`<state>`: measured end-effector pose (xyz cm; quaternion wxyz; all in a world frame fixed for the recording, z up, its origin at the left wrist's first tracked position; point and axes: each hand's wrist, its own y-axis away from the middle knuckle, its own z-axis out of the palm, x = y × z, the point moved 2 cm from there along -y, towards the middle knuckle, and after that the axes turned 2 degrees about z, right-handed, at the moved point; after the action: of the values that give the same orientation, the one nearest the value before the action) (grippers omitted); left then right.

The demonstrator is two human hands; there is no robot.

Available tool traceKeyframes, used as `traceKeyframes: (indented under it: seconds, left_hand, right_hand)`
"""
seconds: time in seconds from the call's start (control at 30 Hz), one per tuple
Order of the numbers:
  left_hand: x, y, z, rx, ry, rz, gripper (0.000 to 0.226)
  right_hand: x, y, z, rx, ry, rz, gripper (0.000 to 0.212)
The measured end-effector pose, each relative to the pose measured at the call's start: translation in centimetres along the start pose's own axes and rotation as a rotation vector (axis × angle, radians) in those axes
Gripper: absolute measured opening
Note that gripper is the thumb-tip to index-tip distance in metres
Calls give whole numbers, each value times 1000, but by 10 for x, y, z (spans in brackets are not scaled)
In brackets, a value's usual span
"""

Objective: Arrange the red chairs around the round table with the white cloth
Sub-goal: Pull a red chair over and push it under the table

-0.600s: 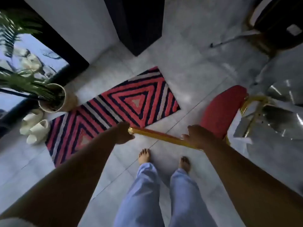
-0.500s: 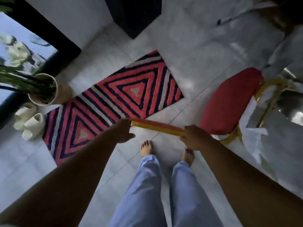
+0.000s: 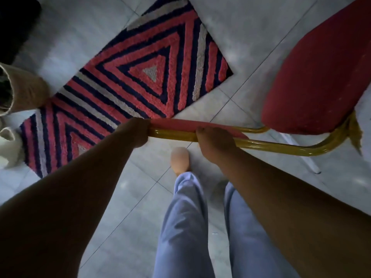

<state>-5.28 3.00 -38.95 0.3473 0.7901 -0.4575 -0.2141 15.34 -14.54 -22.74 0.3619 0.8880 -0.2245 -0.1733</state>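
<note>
A red chair (image 3: 321, 77) with a gold metal frame stands in front of me, its padded seat at the upper right and its backrest top edge running across the middle of the view. My left hand (image 3: 138, 133) grips the left end of the backrest top. My right hand (image 3: 214, 143) grips the same gold rail further right, fingers curled over it. The round table with the white cloth is out of view.
A red, navy and white patterned rug (image 3: 140, 83) lies on the grey tiled floor beyond the chair back. A woven plant pot (image 3: 22, 91) and white slippers (image 3: 8, 145) sit at the left edge. My legs in light blue trousers (image 3: 186, 227) are below.
The view has tilted down and closed in on the chair. The chair back has shifted right and nearer to me, and one foot has stepped forward. Both hands keep their grip.
</note>
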Motion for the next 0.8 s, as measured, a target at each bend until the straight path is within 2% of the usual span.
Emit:
traceKeyframes:
  seconds: [0.07, 0.13, 0.2, 0.27, 0.33, 0.43, 0.63, 0.8]
  left_hand:
    - [20, 17, -19, -96, 46, 50, 30]
    - [39, 53, -99, -136, 143, 25, 27]
    - [23, 79, -152, -79, 182, -74, 33]
    - [43, 94, -146, -20, 141, -61, 34]
    - [55, 106, -147, -73, 145, -9, 34]
    - [69, 133, -179, 14, 167, 41, 38]
    - [128, 222, -277, 11, 163, 191, 47]
    - [203, 318, -372, 35, 21, 221, 28]
  right_hand:
    - [-1, 3, 0, -20, 24, 12, 29]
    - [0, 9, -2, -39, 39, 11, 31]
    - [6, 18, -7, -34, 45, 13, 33]
    - [13, 33, -12, -19, 40, -1, 31]
    - [16, 45, -15, -10, 40, -19, 29]
    - [28, 80, -32, 35, -8, -4, 28]
    - [57, 177, -83, 222, -174, 57, 24]
    - [67, 279, -137, 480, -244, -62, 27]
